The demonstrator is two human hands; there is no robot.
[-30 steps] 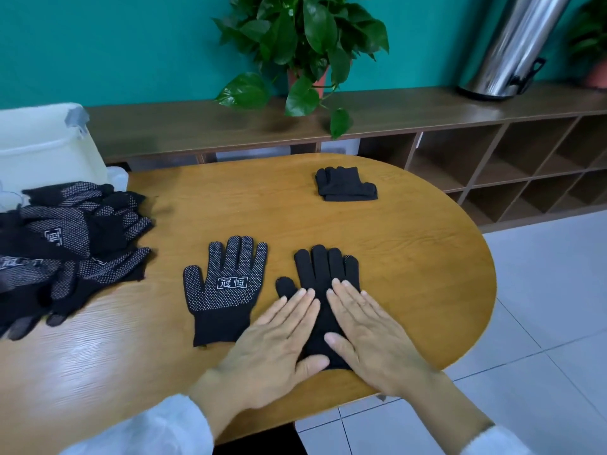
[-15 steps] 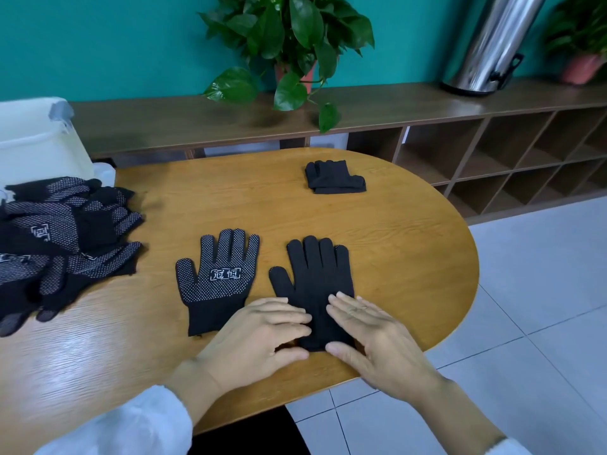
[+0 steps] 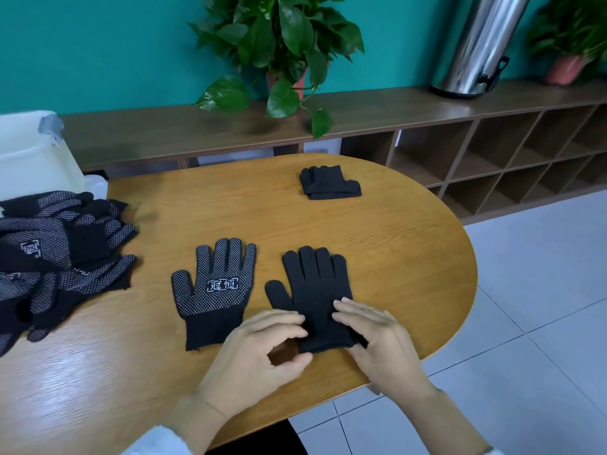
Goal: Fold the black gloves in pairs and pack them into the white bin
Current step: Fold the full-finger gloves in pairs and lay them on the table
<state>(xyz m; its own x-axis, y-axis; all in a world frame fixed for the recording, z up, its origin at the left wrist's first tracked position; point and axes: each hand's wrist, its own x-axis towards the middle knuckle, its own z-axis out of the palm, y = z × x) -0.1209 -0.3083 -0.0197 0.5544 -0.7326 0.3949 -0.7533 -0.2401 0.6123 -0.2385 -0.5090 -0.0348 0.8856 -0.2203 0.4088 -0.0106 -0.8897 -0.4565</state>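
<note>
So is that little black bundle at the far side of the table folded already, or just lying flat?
Folded. The far glove bundle shows stacked layers doubled over, unlike the dotted glove lying spread flat.

White bin [image 3: 29, 159] and glove pile [image 3: 49, 257] cut off left.

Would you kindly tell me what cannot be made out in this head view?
- White bin: cut off by the left edge; its inside is out of sight.
- Glove pile: runs past the left edge and overlaps, so no count.
- Plain glove: its cuff corners lie under the left hand and right hand.
- Folded pair: its layers hide each other.
</note>
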